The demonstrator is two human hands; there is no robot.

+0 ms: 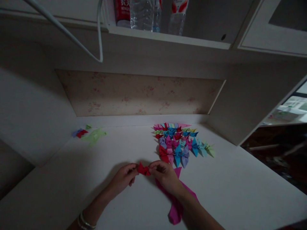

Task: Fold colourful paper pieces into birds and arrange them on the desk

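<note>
Head view: red paper (144,169) between both hands' fingers (157,166).

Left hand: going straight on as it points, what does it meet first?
Past the red paper it pinches, likely the right hand, which grips the paper's other side; depth is unclear.

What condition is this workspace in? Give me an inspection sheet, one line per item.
Surface: white tabletop, a seam or line at its left side.
Things in hand: folded red paper, between both hands.
Other papers: coloured folded pieces in rows, right of centre; magenta piece, partly under the right arm.
Clutter: small group of papers, far left.
Grip: left hand and right hand each pinch the red paper.
Cables: white bent rod or cord, upper left; cannot tell which.
Surroundings: bottles on the shelf above; floral panel behind.
</note>
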